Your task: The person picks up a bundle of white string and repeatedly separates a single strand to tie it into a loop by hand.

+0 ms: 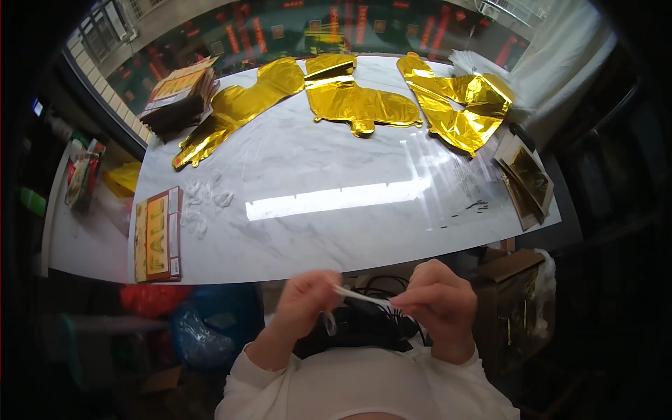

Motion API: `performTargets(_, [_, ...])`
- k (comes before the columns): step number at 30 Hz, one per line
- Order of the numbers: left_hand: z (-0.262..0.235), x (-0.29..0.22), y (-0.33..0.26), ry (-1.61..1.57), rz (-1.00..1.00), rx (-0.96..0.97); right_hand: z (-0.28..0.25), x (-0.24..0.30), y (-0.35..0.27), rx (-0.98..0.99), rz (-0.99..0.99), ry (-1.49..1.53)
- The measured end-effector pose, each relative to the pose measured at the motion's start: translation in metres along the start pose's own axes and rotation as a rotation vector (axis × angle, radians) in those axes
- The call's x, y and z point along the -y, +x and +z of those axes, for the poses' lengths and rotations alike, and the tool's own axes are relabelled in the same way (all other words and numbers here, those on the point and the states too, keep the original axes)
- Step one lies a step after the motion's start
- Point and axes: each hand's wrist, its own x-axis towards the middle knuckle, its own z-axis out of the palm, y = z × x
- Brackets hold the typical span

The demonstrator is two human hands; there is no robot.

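Observation:
Between my two hands, in front of the table's near edge, a thin white strip (362,296) is stretched taut. My left hand (306,297) is closed around its left end, somewhat smeared by motion, and a thin loop dangles below it. Fingertips of my right hand (439,299) pinch the other end. What the strip is made of cannot be made out. Across the far side of the table lie three flat gold foil balloons: a long one at left (262,101), a middle one (367,105) and a broad one at right (458,105).
On the white marbled table (301,164) are a stack of printed packages (178,94), another printed package (157,234), crumpled clear plastic (203,203) and folded gold packets (525,182). Below stand a cardboard box (511,280) and a blue bag (217,322). A white curtain (567,63) hangs at far right.

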Motion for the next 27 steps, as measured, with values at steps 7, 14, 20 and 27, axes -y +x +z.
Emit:
performTargets(7, [0.017,-0.015,0.022,-0.646,0.394,-0.325,0.031,-0.042,-0.004,0.057,0.269,0.032])
performTargets(14, [0.024,0.003,0.018,-0.393,0.449,-0.267,0.050,-0.034,-0.012,-0.052,0.262,0.078])
performTargets(20, [0.029,-0.002,0.014,-0.053,0.244,-0.057,0.076,-0.036,-0.010,-0.048,0.144,0.134])
performTargets(27, [0.017,-0.017,0.002,0.077,0.285,-0.076,0.063,-0.041,-0.005,0.021,-0.010,-0.141])
